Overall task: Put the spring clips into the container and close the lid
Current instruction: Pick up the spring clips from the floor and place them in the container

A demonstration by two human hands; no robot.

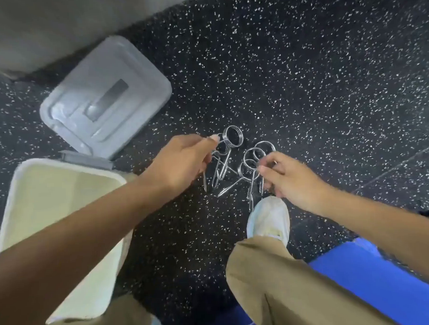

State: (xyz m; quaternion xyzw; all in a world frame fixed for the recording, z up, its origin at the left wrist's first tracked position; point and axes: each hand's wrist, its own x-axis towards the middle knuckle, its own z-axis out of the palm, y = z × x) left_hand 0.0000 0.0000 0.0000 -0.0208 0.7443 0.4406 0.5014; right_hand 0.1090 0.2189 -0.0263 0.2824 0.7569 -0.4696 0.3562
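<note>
my left hand (181, 161) pinches spring clips (228, 147); my right hand (288, 176) grips more; container (61, 192) lid (106, 98) open.

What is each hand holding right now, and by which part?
Left hand pinches a spring clip at its coil edge. Right hand grips a second spring clip just below its coil, at the handles.

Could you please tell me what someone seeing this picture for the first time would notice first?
Probably the shiny spring clips at the centre, gripped in bunches by the left hand and the right hand above the speckled black floor. Next, at the left, the open cream container, its grey lid flipped back behind it.
</note>
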